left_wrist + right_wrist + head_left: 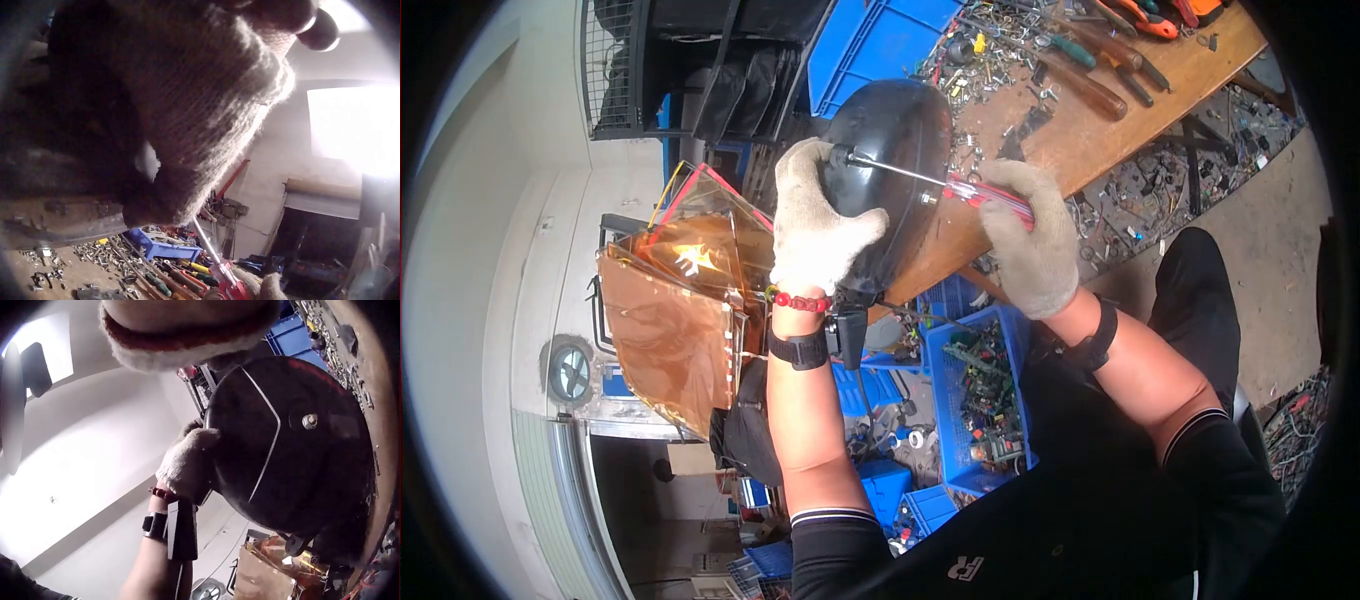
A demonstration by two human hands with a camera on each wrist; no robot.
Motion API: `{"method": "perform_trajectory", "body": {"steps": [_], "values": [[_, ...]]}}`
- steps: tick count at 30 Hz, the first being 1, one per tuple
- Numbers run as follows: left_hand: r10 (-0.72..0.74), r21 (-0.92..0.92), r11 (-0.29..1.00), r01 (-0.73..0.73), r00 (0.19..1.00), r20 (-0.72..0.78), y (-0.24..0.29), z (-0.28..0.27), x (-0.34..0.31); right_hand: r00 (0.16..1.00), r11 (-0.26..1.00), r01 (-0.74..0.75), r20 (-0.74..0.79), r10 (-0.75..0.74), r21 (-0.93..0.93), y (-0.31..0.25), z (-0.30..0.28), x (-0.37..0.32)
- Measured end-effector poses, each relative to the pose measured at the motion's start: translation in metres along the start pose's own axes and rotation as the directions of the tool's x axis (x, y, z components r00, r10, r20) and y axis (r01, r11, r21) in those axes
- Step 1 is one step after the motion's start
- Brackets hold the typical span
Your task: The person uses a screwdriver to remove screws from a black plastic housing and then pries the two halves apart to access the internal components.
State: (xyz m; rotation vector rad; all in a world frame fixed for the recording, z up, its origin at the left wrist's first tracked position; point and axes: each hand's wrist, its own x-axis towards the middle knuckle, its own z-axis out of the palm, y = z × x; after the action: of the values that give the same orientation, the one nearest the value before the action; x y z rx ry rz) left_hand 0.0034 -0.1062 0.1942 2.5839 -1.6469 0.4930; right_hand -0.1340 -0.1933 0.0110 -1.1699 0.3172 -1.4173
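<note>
A black, domed round housing (890,130) stands tilted on its edge at the wooden workbench. In the right wrist view its flat, disc-shaped face (262,469) shows a bolt (309,421) and a pale bent line. My left hand (815,225), in a knitted glove, grips the housing by its rim, thumb spread across it. With my gloved right hand (1035,235) I hold a screwdriver (900,170) by its clear red handle. Its steel shaft crosses in front of the housing, the end close to my left fingers. The left wrist view shows the shaft (206,240) beyond the left glove (206,94).
Loose screws and small metal parts (990,75) cover part of the bench (1060,150). More screwdrivers (1090,90) lie on its far side. A blue bin (840,70) stands behind the housing; a blue crate (945,400) of circuit boards sits below, by my legs.
</note>
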Motion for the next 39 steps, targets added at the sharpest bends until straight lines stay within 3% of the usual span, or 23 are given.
{"method": "perform_trajectory", "body": {"steps": [5,7,14,15,17,20,21,23,25,27,28,29,30,31,32,33,34,36,39], "values": [[-0.018,-0.063,0.998,0.017,1.000,-0.017,0.004,0.000,-0.005,0.997,1.000,-0.020,0.078,0.020,0.001,0.012,-0.006,0.005],[-0.003,-0.078,0.997,0.001,1.000,-0.031,0.002,0.001,-0.005,0.981,0.970,-0.176,-0.055,0.188,0.170,0.003,-0.003,0.007],[0.015,-0.044,0.999,-0.015,1.000,-0.013,0.008,0.003,-0.008,0.971,0.947,-0.171,-0.113,0.208,0.273,0.011,-0.005,0.005],[0.019,-0.031,0.999,-0.020,1.000,-0.010,0.008,0.003,-0.007,0.979,0.976,-0.204,-0.003,0.205,0.081,0.029,-0.010,-0.002],[-0.015,-0.030,0.999,0.014,1.000,-0.005,0.011,0.002,-0.006,0.971,0.972,-0.203,0.102,0.215,-0.117,0.037,-0.012,-0.004],[-0.045,-0.039,0.998,0.045,0.999,-0.007,0.011,0.002,-0.004,1.000,0.974,0.027,0.016,-0.024,-0.224,0.026,-0.006,-0.002],[-0.043,-0.052,0.998,0.042,0.999,-0.014,0.011,0.003,-0.003,0.995,0.994,-0.102,-0.026,0.101,-0.031,0.020,-0.002,-0.004],[-0.051,-0.053,0.997,0.050,0.999,-0.014,0.012,0.002,-0.001,0.933,0.876,-0.325,-0.027,0.358,0.357,0.013,0.004,-0.007],[-0.061,-0.052,0.997,0.060,0.998,-0.012,0.013,0.002,-0.002,0.952,0.908,-0.271,-0.048,0.301,0.320,0.014,0.003,-0.005],[-0.061,-0.045,0.997,0.060,0.998,-0.017,0.013,0.001,-0.002,0.831,0.723,-0.534,0.113,0.545,0.438,0.012,-0.003,0.000],[-0.062,-0.045,0.997,0.061,0.998,-0.019,0.012,0.001,-0.001,0.832,0.724,-0.533,0.114,0.543,0.437,0.025,-0.003,-0.001],[-0.060,-0.034,0.998,0.060,0.998,-0.011,0.009,0.001,-0.001,0.990,0.989,-0.144,-0.008,0.144,-0.031,0.049,-0.002,-0.005],[-0.058,-0.024,0.998,0.058,0.998,-0.005,0.008,0.001,-0.001,0.952,0.815,0.298,0.090,-0.293,-0.496,0.048,-0.001,0.001],[-0.059,-0.026,0.998,0.059,0.998,-0.009,0.008,0.001,-0.001,0.950,0.813,0.303,0.093,-0.298,-0.496,0.041,0.001,0.000],[-0.056,-0.022,0.998,0.055,0.998,-0.011,0.010,0.000,-0.001,0.992,0.993,-0.111,-0.061,0.109,-0.035,0.031,0.004,-0.003],[-0.053,-0.017,0.998,0.053,0.999,-0.013,0.011,0.000,-0.001,0.947,0.926,-0.308,-0.025,0.321,0.217,0.026,0.005,-0.002],[-0.057,-0.017,0.998,0.057,0.998,-0.017,0.012,-0.001,-0.001,0.856,0.761,-0.467,0.012,0.518,0.450,0.021,0.007,-0.001],[-0.097,-0.032,0.995,0.097,0.995,-0.003,0.013,-0.002,-0.001,0.938,0.889,-0.310,-0.045,0.344,0.336,0.025,0.006,0.000],[-0.071,-0.016,0.997,0.071,0.997,-0.024,0.008,0.001,-0.002,0.919,0.899,-0.383,-0.015,0.395,0.213,0.047,0.004,0.003]]}}
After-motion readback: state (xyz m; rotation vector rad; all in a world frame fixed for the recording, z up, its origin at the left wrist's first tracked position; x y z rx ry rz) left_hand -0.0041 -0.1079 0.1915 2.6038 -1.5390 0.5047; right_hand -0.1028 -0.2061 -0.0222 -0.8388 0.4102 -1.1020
